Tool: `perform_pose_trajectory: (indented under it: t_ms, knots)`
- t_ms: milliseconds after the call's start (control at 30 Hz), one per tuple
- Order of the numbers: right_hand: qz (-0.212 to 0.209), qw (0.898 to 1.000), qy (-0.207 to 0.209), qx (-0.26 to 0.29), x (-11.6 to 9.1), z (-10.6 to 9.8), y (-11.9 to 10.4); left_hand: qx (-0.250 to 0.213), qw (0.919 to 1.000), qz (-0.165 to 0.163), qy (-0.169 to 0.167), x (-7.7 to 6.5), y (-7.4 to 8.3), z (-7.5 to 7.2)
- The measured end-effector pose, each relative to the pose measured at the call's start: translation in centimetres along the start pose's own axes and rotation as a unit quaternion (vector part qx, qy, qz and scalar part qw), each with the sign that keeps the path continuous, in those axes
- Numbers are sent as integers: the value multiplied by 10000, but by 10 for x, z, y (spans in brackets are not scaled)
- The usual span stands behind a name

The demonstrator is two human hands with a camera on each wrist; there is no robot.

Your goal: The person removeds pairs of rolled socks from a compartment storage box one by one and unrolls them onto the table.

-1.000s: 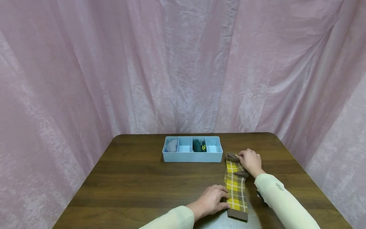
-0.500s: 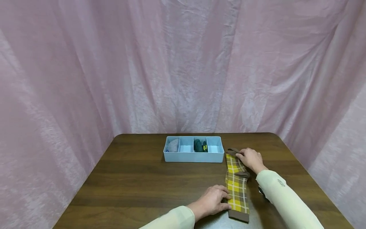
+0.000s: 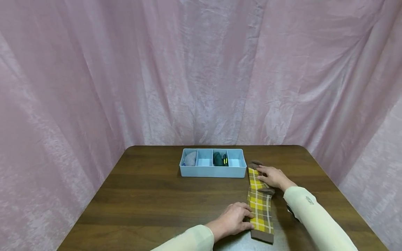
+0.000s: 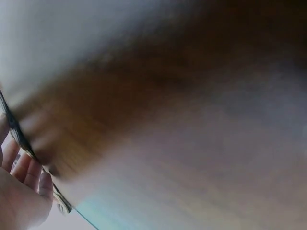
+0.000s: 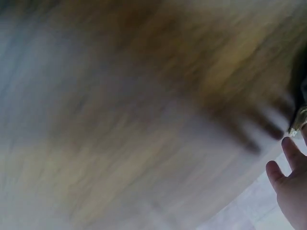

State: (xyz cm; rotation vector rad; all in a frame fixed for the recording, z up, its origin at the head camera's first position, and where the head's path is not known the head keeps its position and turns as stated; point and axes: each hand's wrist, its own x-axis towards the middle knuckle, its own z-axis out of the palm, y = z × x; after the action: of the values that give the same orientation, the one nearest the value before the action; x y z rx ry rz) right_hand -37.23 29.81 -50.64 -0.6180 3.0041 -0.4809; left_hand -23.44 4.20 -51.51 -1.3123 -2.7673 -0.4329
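A yellow and brown plaid sock (image 3: pixel 260 211) lies flat and lengthwise on the right side of the table, its brown cuff (image 3: pixel 262 236) toward me and its brown toe (image 3: pixel 255 163) at the far end. The brown heel juts out to the right. My left hand (image 3: pixel 233 218) lies with relaxed fingers at the sock's left edge near the cuff. Up at the foot part, my right hand (image 3: pixel 274 176) touches the sock with extended fingers. Both wrist views show only part of each hand: left fingers (image 4: pixel 32 175) along the sock's edge, right fingers (image 5: pixel 289 149) beside a bit of it.
A light blue divided box (image 3: pixel 213 172) stands at the back, left of the sock's toe. It holds a grey bundle (image 3: pixel 190 159) at the left and a dark green bundle (image 3: pixel 217 159) further right. Pink curtains (image 3: pixel 201 73) hang behind the wooden table (image 3: pixel 150 202).
The right hand has smoothed the toe end flatter and away from me, then slid slightly back with its fingers straighter. My left hand has stayed at the cuff end.
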Motion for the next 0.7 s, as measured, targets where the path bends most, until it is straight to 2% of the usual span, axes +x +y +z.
perform_pose_trajectory:
  t_ms: [100,300,567,700]
  knots:
    - [19,9995,-218,-214,-4,2,2,15,10000,35,-45,0,0,1]
    - [116,9991,-303,-265,-11,0,0,186,9998,-6,-56,1,3,3]
    - [367,9991,-148,-156,-31,-8,9,1005,9946,-85,223,3,10,5]
    - [407,9989,-35,-212,-42,-12,17,1106,9938,-70,47,3,7,-2]
